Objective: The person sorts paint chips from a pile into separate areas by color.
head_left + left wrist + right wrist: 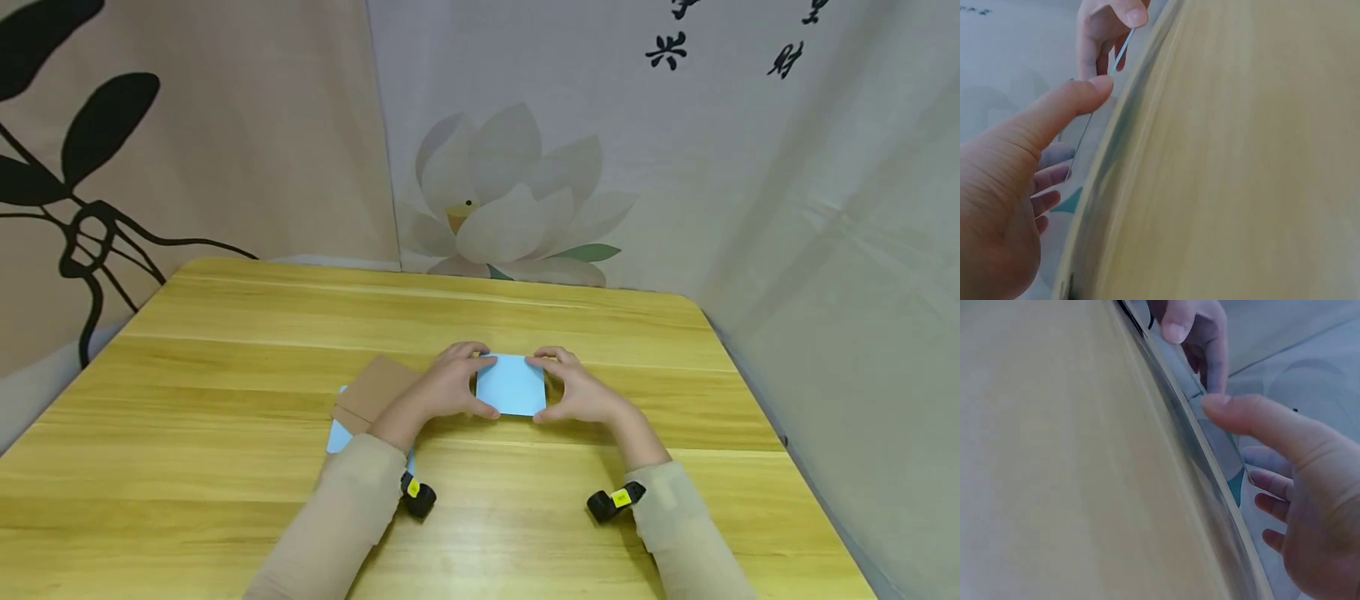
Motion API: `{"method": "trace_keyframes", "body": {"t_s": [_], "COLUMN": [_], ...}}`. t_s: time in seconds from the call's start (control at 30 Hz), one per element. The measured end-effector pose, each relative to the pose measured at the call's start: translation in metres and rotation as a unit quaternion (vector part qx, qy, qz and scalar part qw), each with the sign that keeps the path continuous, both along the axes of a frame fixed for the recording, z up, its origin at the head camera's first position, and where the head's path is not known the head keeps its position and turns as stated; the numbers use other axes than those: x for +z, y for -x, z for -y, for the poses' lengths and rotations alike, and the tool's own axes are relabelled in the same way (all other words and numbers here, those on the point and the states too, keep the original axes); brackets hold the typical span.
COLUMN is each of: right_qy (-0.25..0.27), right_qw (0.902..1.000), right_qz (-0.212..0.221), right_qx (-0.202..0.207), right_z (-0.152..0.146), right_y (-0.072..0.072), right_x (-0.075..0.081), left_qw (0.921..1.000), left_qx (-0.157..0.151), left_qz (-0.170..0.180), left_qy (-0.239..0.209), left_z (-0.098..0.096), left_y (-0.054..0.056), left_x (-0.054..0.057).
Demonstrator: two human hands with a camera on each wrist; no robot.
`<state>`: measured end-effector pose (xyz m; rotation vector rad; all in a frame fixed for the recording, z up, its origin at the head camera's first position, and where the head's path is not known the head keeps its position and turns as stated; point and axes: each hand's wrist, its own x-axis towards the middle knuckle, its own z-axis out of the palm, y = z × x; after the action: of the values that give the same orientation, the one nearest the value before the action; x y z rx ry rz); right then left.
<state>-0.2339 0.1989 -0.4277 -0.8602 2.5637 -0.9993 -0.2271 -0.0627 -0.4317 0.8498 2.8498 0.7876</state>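
Observation:
A thin light-blue card [511,385] is held between both hands over the table. My left hand [450,385] grips its left side, thumb at the near corner and index finger at the far one. The right hand [581,392] holds the right side in the same way. Seen edge-on in the left wrist view, the card [1124,50] is a narrow line from the thumb to the fingertips, tilted and raised off the tabletop. In the right wrist view, the right thumb presses its near edge, with the fingers behind.
Brown cardboard pieces [378,385] overlap light-blue sheets [338,437] on the wooden table [525,500], partly hidden by the left forearm. A black wrist camera [418,497] sits at the left cuff, another wrist camera [604,505] at the right. Printed curtains [525,75] hang behind the table.

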Motion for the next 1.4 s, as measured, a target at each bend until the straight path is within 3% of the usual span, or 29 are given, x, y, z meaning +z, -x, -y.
{"method": "trace_keyframes", "body": {"t_s": [0.37, 0.73, 1.1, 1.4], "right_qy": [-0.004, -0.008, -0.023, -0.013], "right_qw": [0.9999, 0.9996, 0.9992, 0.9987], "right_qz": [0.015, 0.027, 0.034, 0.019], "right_qx": [-0.004, 0.001, 0.0, -0.045], "right_z": [-0.01, -0.013, -0.012, -0.008], "right_y": [0.019, 0.033, 0.033, 0.025], "right_x": [-0.009, -0.018, -0.016, -0.017], "left_qw": [0.9999, 0.9991, 0.9988, 0.9983], "left_qx": [0.006, 0.013, 0.005, -0.005], "left_qz": [0.007, 0.039, 0.048, 0.045], "left_qy": [0.012, -0.005, -0.002, -0.038], "left_z": [-0.014, -0.017, -0.014, -0.007], "left_y": [0.019, 0.024, 0.03, 0.024], "left_x": [-0.007, -0.012, -0.013, -0.006]}}
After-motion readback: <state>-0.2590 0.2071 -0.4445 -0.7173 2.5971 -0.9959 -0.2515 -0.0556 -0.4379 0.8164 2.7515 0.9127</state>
